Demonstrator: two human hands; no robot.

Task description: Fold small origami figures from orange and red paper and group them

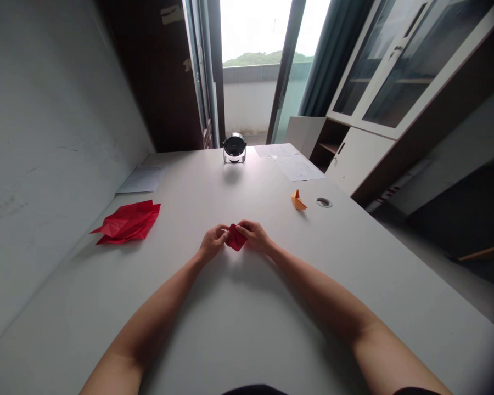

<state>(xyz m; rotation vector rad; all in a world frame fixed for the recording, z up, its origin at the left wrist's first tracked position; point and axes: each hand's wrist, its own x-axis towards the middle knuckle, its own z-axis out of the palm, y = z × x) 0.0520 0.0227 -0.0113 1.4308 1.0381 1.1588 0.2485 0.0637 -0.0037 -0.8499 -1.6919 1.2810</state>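
Note:
Between my two hands is a small piece of folded red paper (236,239), held a little above the white table with a point facing down toward me. My left hand (214,241) pinches its left edge with thumb and fingers. On the other side my right hand (253,235) grips the right edge, its thumb lying on the front face. Fingers behind the paper are partly hidden. Off to the left lies a larger crumpled stack of red paper (128,222). An orange folded-paper figure (298,200) stands on the right side of the table.
The white table (239,329) meets a wall on the left. A small round black device on a stand (234,148) is at the far edge. Paper sheets (298,166) lie at the back right, another sheet (142,179) at the back left. A round cable hole (324,202) sits near the right edge.

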